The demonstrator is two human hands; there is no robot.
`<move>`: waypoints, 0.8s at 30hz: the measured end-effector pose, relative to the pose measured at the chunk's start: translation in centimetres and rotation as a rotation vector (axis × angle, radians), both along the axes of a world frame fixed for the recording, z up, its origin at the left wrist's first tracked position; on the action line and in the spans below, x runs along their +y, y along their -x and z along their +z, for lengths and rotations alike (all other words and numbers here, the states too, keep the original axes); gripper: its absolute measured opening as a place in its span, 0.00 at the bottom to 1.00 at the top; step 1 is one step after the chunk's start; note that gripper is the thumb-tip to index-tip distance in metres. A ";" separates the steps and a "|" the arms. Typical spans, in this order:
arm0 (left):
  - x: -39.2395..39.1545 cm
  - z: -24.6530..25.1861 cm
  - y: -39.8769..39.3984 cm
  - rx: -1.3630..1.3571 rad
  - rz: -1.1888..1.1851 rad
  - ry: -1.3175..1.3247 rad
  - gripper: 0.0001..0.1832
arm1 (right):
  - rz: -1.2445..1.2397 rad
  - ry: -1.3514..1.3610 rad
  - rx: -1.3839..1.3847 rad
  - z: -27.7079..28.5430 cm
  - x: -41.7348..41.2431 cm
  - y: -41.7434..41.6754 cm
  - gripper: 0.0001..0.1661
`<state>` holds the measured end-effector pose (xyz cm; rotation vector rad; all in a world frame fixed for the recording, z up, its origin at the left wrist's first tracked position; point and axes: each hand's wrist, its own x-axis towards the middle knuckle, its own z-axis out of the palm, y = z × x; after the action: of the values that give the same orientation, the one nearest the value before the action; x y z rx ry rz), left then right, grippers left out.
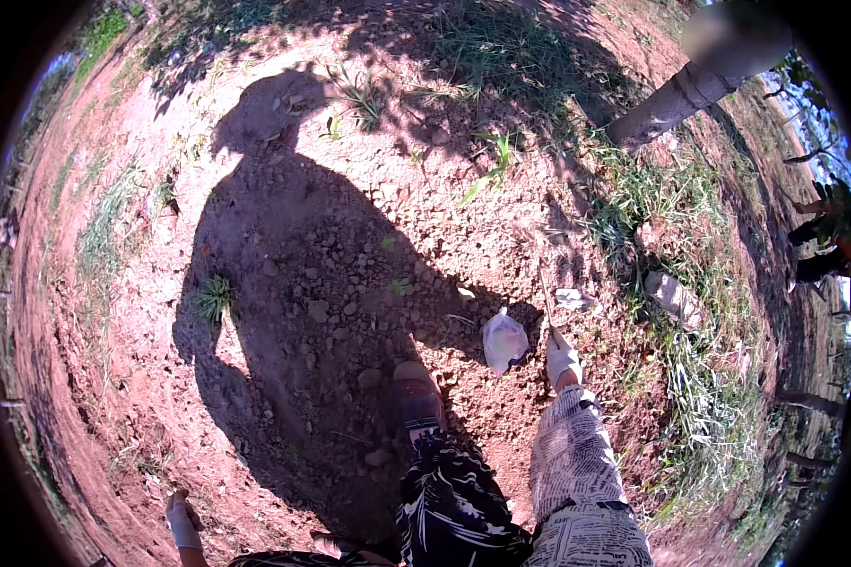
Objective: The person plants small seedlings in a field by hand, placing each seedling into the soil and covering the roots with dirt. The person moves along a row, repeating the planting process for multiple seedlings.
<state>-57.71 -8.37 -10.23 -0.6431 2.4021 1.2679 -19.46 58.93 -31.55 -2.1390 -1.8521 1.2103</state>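
Observation:
My right hand [562, 358], in a light glove with the fingertips bare, reaches down to the soil right of my foot. It grips the near end of a thin stick [545, 294] that points away from me. A translucent plastic bag [503, 341], knotted at the top with something pale inside, rests on the ground just left of this hand. A crumpled white scrap [573, 298] lies beyond it to the right. At the lower left is my left hand [182, 521], also gloved, with its fingers bent; whether it holds anything is unclear.
A tree trunk [666, 106] rises at the upper right, with grass [681, 198] near its base. A pale stone-like lump [674, 301] lies on the right. Loose stones [318, 310] and a small grassy plant [216, 298] are in my shadow. A person [826, 241] is at the far right.

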 end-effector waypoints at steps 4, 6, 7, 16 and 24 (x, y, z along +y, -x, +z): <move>-5.3 -1.1 -0.5 0.017 0.100 0.062 0.15 | -0.019 0.084 0.124 2.4 0.5 -3.2 0.20; -6.9 -3.6 -2.0 -0.104 0.039 0.086 0.14 | -0.095 0.005 0.292 3.1 2.5 -1.4 0.21; -6.5 -4.5 -2.8 -0.183 -0.048 0.122 0.14 | -0.112 -0.011 0.340 4.5 3.8 -0.1 0.22; 1.5 -3.1 -3.7 -0.304 -0.320 0.173 0.10 | 0.228 -0.213 -0.086 -2.7 8.1 -0.4 0.24; 0.5 -2.8 -3.6 -0.351 -0.325 0.202 0.10 | -0.054 0.049 0.251 5.2 0.6 -0.8 0.23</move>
<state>-54.08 -7.88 -13.05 -0.4579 2.2376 0.7214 -18.64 59.57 -26.31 -1.9405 -1.6672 1.4495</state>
